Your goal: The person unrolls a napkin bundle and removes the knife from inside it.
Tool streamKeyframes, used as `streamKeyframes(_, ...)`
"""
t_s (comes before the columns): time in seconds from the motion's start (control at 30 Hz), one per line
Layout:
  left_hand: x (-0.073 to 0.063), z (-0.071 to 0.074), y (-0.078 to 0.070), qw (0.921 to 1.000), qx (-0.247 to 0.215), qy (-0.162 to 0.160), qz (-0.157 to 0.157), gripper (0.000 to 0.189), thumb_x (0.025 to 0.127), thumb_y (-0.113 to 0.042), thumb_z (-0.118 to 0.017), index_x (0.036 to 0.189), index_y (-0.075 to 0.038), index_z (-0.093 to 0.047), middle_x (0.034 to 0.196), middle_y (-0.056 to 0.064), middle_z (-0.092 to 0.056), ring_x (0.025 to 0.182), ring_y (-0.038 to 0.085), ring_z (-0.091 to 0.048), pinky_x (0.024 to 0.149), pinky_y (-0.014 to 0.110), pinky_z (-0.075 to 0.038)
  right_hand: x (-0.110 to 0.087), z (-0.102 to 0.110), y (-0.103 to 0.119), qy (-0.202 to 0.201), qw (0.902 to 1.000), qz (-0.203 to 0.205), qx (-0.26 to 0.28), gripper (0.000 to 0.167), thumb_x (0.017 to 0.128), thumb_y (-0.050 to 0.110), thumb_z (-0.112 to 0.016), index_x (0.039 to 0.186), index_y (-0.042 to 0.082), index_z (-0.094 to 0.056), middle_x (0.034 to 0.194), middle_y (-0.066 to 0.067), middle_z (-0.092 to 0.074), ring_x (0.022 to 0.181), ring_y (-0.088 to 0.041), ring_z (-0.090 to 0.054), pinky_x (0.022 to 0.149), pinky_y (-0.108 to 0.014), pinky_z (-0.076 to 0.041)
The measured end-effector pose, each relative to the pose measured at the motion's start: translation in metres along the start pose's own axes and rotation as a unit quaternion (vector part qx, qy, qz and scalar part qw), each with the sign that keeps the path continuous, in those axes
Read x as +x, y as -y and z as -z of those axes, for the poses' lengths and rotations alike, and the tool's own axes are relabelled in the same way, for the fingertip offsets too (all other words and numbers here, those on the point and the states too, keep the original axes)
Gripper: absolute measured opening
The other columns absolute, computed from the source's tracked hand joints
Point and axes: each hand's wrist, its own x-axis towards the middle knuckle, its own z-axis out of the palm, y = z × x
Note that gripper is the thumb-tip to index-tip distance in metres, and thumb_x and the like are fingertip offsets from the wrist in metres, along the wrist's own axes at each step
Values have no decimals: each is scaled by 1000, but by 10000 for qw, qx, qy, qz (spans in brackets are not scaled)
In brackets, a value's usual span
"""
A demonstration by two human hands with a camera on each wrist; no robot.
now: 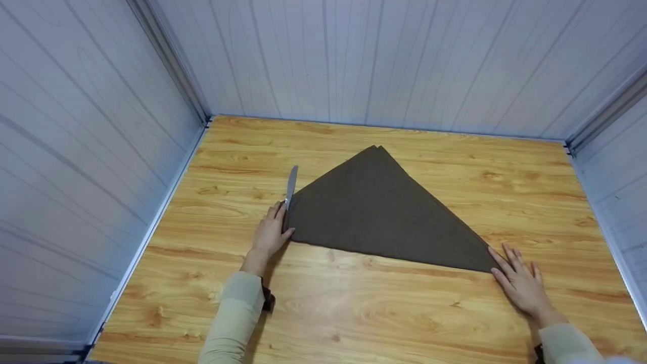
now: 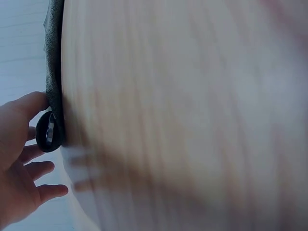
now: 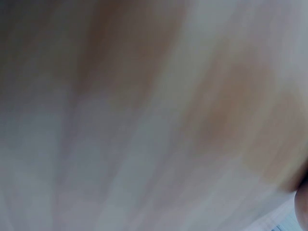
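A dark brown cloth napkin (image 1: 384, 212), folded into a triangle, lies on the wooden table. At its left end a table knife (image 1: 291, 183) points away from me, its blade sticking out past the fabric. My left hand (image 1: 269, 235) grips that end, where the napkin is rolled round the knife's handle. In the left wrist view the roll (image 2: 50, 134) shows end-on with metal inside, between thumb and fingers. My right hand (image 1: 523, 285) rests with spread fingers on the napkin's right corner. Only a bit of a finger (image 3: 302, 207) shows in the right wrist view.
The wood-patterned table (image 1: 323, 313) runs up to pale panel walls at the back (image 1: 349, 65), the left (image 1: 86, 167) and the right (image 1: 616, 177). A dark strap (image 1: 268, 298) is on the left wrist.
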Motion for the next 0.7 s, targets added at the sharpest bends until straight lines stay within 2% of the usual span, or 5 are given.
streamKeyframes(0.2, 1, 1, 0, 9999, -20, 32, 112, 68, 82, -31, -64, 135, -2, -33, 136, 20, -32, 112, 39, -43, 93, 48, -33, 0, 1, 0, -42, 10000, 29, 10, 50, 95, 31, -38, 142, 25, -23, 147, -13, -9, 133, -30, 0, 93, -61, 12)
streamKeyframes(0.4, 1, 1, 0, 9997, -29, -78, 231, 66, 82, -31, -63, 134, -2, -35, 135, 19, -34, 111, 38, -45, 91, 49, -34, 0, 1, 0, -23, 10000, 20, 5, 50, 95, 31, -38, 142, 25, -22, 147, -13, -9, 133, -30, 0, 93, -62, 12)
streamKeyframes(0.7, -1, 1, 2, 9992, -35, -289, 260, 57, 83, -24, -61, 131, -1, -39, 131, 19, -40, 107, 36, -49, 88, 50, -37, -1, 1, 0, 39, 10000, -4, 7, 50, 95, 32, -38, 142, 26, -21, 147, -12, -8, 133, -30, 0, 93, -62, 12)
